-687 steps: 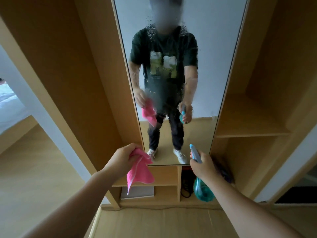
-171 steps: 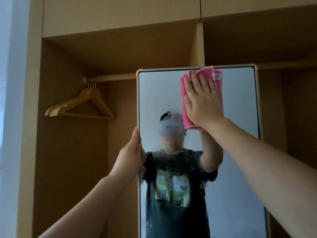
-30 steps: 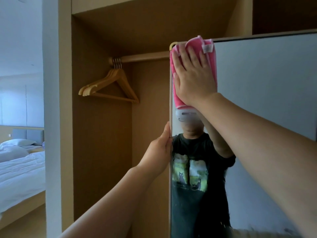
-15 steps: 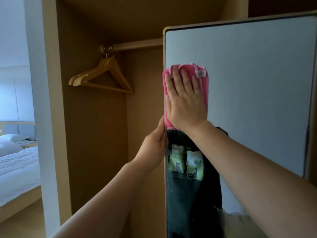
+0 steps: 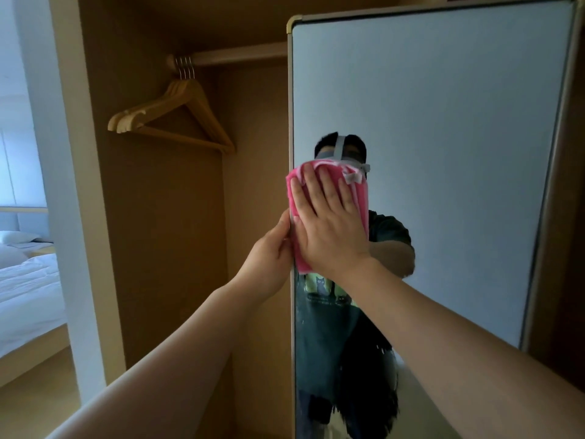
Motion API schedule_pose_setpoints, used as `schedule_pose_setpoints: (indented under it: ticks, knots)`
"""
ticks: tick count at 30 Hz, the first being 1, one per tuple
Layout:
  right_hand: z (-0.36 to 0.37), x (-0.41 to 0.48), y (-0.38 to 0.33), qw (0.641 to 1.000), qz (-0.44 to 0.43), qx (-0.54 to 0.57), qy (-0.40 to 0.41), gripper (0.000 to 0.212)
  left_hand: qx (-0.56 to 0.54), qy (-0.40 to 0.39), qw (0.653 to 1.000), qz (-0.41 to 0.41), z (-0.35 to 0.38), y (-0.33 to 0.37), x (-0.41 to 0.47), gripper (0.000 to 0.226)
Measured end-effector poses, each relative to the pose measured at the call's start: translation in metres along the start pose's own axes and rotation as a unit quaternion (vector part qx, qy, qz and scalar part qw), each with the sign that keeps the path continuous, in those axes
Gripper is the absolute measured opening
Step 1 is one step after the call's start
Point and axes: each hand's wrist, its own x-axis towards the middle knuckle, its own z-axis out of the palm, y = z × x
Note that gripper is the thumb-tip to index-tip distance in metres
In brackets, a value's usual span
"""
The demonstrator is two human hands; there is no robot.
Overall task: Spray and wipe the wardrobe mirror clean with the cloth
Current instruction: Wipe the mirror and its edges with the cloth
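Head view shows the right hand (image 5: 329, 229) laid flat on the pink cloth (image 5: 361, 201). Its fingers are straight and spread, so its grip is wide and it only presses. The cloth is folded and lies against the glass of the mirror (image 5: 443, 153), right by the mirror's left edge. The left hand (image 5: 269, 251) holds that same edge just beside the cloth. Its thumb is at the front and its fingers curl round out of sight behind the frame, so its grip is holding the mirror. The two hands are very close, and I cannot tell if they touch. The mirror has a thin pale gold frame and shows a person in a dark shirt with a picture on it. Low down, the glass looks spotty and wet. To the left, inside the wooden wardrobe (image 5: 158, 217), some wooden hangers (image 5: 205, 110) hang from a rail (image 5: 240, 55). At the far left is a bed (image 5: 28, 289) with white sheets.
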Motion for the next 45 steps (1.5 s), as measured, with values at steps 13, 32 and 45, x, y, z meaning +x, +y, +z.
schedule_pose_setpoints:
  ticks: [13,32,45]
  knots:
    - [-0.009,-0.002,0.009,0.999,-0.028,0.016,-0.021,0.059,-0.080,0.005,0.987,-0.136,0.032,-0.035,-0.050,0.048]
    - [-0.006,0.015,0.007,0.999,0.000,-0.038,-0.001,0.059,-0.072,-0.039,0.976,-0.203,0.051,-0.075,-0.095,0.028]
    - [0.017,-0.024,-0.015,0.999,0.018,-0.025,0.030,0.060,-0.094,-0.060,0.966,-0.233,0.053,-0.075,-0.103,0.039]
